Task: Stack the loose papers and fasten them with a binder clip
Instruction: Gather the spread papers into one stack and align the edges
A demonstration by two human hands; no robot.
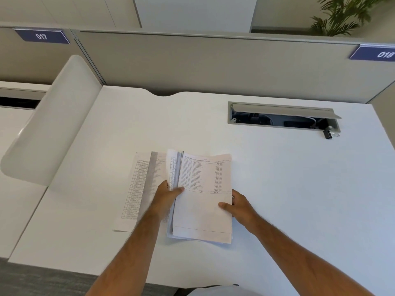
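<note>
L hand (165, 195): thumb lies on top of the paper stack (203, 201) at its left edge; remaining fingers are under or behind the sheets, not visible. Grip is a pinch on the stack's left side.

R hand (237, 207): thumb presses the top sheet near the right edge, approx. mid-height; other fingers wrap round the edge beneath the stack. Both hands thus clamp the stack from opposite sides.

Stack: printed sheets w/ table text on the upper half, held near the middle of the white desk (277, 189), its left edge lifted. Edges are not yet flush; several sheets fan out at the left and bottom.

Loose sheets (141, 189): a few lie flat on the desk just left of the stack, partly under the L forearm, overlapping each other.

Binder clip (330, 134): black, wire handles visible, on the desk at far right, well apart from the papers, just beside the right end of the cable tray (282, 118), whose lid is open.

Surroundings: grey partition (213, 65) behind the desk w/ number plates 017 (41, 36) and 018 (374, 53); plant (342, 16) at upper right.
</note>
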